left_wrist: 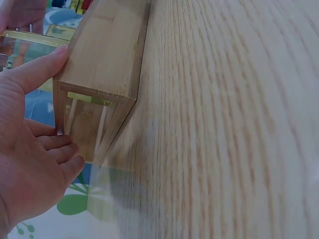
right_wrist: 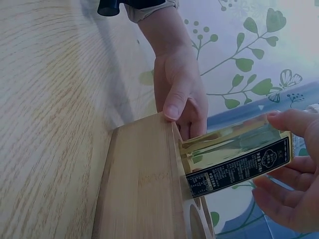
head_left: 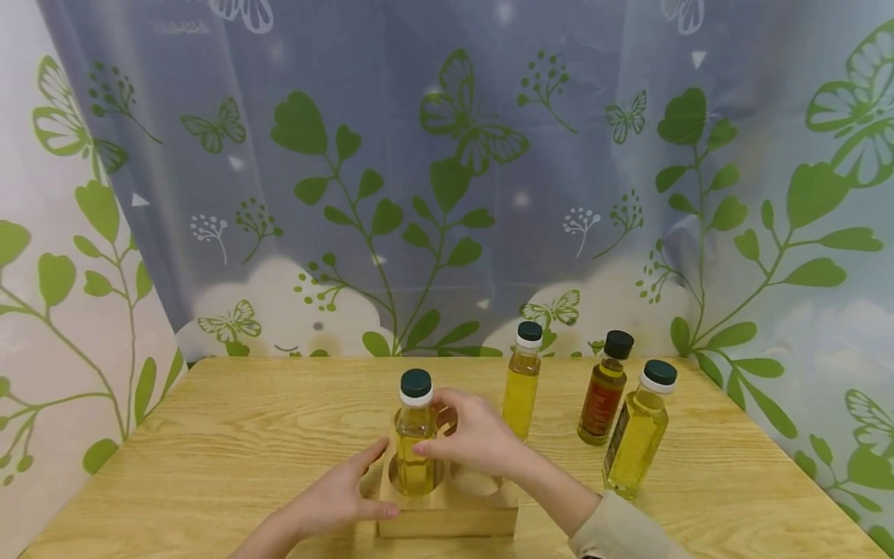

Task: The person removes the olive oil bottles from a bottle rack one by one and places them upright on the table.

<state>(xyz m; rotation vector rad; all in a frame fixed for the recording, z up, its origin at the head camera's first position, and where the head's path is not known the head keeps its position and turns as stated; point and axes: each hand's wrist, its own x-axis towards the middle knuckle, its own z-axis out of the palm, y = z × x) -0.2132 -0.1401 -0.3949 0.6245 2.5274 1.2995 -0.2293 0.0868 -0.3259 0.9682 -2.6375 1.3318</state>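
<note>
An oil bottle (head_left: 416,442) of clear glass, with yellow liquid and a dark green cap, stands in the left hole of a wooden bottle rack (head_left: 447,522). My right hand (head_left: 482,436) holds that bottle from its right side, thumb in front and fingers behind. In the right wrist view, a black label (right_wrist: 239,167) shows on one side of the bottle. My left hand (head_left: 342,489) grips the rack's left end. Its thumb (left_wrist: 42,67) touches the upper front edge, while the other fingers bend round the open end. The rack's right hole lies partly beneath my right hand.
Behind the rack to the right stands another green-capped oil bottle (head_left: 521,388). Farther right are a darker bottle (head_left: 602,400) with a red label and a third yellow oil bottle (head_left: 637,435). The wooden table (head_left: 279,411) ends at a patterned curtain (head_left: 349,194).
</note>
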